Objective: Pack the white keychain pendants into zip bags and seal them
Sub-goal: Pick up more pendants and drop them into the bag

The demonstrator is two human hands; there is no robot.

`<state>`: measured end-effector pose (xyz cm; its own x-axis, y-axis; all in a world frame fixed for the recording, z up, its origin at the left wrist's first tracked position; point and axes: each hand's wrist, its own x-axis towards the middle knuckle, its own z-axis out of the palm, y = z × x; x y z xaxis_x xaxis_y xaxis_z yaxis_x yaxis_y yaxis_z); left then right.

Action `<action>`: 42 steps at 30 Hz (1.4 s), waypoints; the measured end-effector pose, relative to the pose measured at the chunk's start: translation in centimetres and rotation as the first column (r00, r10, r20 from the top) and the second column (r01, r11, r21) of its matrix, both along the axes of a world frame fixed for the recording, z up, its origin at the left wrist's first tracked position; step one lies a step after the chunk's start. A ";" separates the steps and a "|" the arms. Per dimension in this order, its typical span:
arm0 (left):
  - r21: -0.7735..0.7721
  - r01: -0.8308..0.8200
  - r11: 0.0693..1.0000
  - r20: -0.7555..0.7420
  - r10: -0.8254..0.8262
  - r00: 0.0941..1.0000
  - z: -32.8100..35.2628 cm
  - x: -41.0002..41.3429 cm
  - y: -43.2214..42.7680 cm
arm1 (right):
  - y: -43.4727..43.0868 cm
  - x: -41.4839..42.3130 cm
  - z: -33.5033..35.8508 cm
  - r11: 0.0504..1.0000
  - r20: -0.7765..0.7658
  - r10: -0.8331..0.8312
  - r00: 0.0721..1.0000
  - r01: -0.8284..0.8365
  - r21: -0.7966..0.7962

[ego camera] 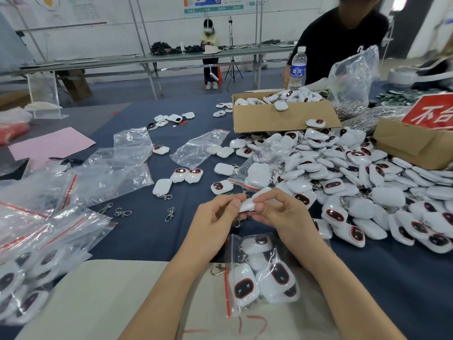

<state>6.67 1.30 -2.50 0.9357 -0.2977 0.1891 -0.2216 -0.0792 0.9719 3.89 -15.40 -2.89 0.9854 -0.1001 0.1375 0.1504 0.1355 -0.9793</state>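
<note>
Both my hands hold one white keychain pendant [253, 201] above the blue table. My left hand [218, 217] pinches its near end and my right hand [277, 212] pinches it from the right; its metal clasp hangs below, partly hidden. Under my right wrist lies a zip bag [259, 273] with several pendants inside and a red zip strip along its left edge. A big heap of loose white pendants [367, 190] covers the table at right. Another part-filled zip bag [257, 173] lies just beyond my hands.
Empty zip bags [107, 173] spread at left, filled ones [22, 290] at the near left. Loose metal clasps [122, 212] lie on the cloth. A cardboard box [282, 116] of pendants, a water bottle [297, 67] and a person in black stand at the back right.
</note>
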 end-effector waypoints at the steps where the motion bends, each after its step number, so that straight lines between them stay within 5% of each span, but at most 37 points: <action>1: 0.012 -0.007 1.000 0.006 0.007 1.000 -0.1 0.1 0.0 | 0.0 0.0 -0.1 1.000 -0.002 0.000 1.000 0.000 0.001; 17: -0.010 0.060 0.998 0.068 -0.059 0.996 -0.5 0.5 0.0 | -0.6 0.4 -0.8 0.996 0.016 0.029 0.999 -0.028 -0.090; 22: -0.020 -0.151 0.988 0.102 0.152 0.983 -0.1 -0.5 0.9 | -0.1 0.0 -0.5 0.988 -0.009 0.014 1.000 -0.015 -0.152; 25: 0.023 -0.222 0.975 0.129 0.217 0.968 0.7 -2.3 2.8 | 0.0 -0.5 -0.1 0.915 -0.013 0.046 0.999 -0.048 -0.402; 29: 0.180 -0.218 0.959 0.141 0.195 0.971 0.2 -6.0 6.0 | 0.6 -1.2 0.9 0.697 -0.060 0.136 0.989 -0.139 -0.703; 36: 0.327 -0.280 0.903 0.219 0.216 0.951 -0.3 -7.2 6.4 | 0.8 -2.3 1.9 0.601 -0.138 0.162 0.977 -0.209 -0.772; 42: 0.269 -0.180 0.946 -0.016 0.191 0.982 -0.7 -7.4 5.2 | 0.7 -2.2 1.7 0.638 -0.146 0.177 0.973 -0.226 -0.736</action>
<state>-0.69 6.50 -3.24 0.9844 -0.1527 0.0875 -0.1392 -0.3709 0.9182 1.70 -14.68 -1.16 0.9767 0.2136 0.0210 0.1523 -0.6205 -0.7693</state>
